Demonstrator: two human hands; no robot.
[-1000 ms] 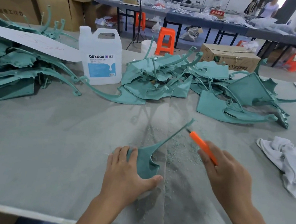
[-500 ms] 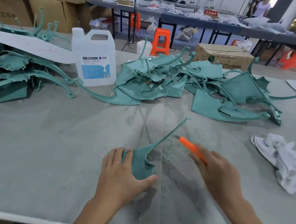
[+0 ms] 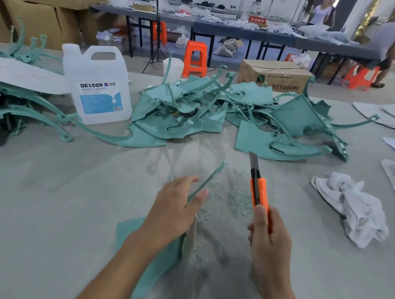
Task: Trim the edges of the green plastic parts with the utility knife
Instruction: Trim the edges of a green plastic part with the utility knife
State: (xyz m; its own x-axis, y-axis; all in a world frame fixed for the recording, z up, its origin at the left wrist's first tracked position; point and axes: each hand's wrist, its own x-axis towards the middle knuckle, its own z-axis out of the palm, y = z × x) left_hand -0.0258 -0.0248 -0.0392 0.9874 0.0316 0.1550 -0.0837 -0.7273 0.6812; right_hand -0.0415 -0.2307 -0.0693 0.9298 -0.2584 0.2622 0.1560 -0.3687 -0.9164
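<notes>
The left hand (image 3: pixel 176 210) holds one green plastic part (image 3: pixel 133 232) just above the grey table (image 3: pixel 41 206), close to the near edge. Its fingers (image 3: pixel 188 179) and thumb grasp the part where the thin curved arm begins. That arm points up and away, and the broad flat panel runs back under the forearm, tilted so one edge faces the camera. The hand is slightly blurred.

The right hand (image 3: pixel 269 240) is clenched round the orange handle of the utility knife (image 3: pixel 258 193), with the thumb pressed on the handle's face. The blade is slid out and points away from the person. It is beside the part's arm, not touching it. Pale green shavings (image 3: pixel 225 198) lie scattered on the table between the two hands.

A white plastic jug (image 3: pixel 96 84) with a blue label stands farther back on the table, upright, between a left heap of green parts (image 3: pixel 7 109) and a larger middle heap (image 3: pixel 207 111). Its wall is cloudy, so how full it is cannot be told. A white sheet (image 3: pixel 22 76) lies on top of the left heap. Behind the middle heap stands a small white tub (image 3: pixel 174 67), its contents hidden. Beyond the table sits a cardboard box (image 3: pixel 274 76) with its flaps closed. A crumpled white cloth (image 3: pixel 355 208) lies on the table to the right.
</notes>
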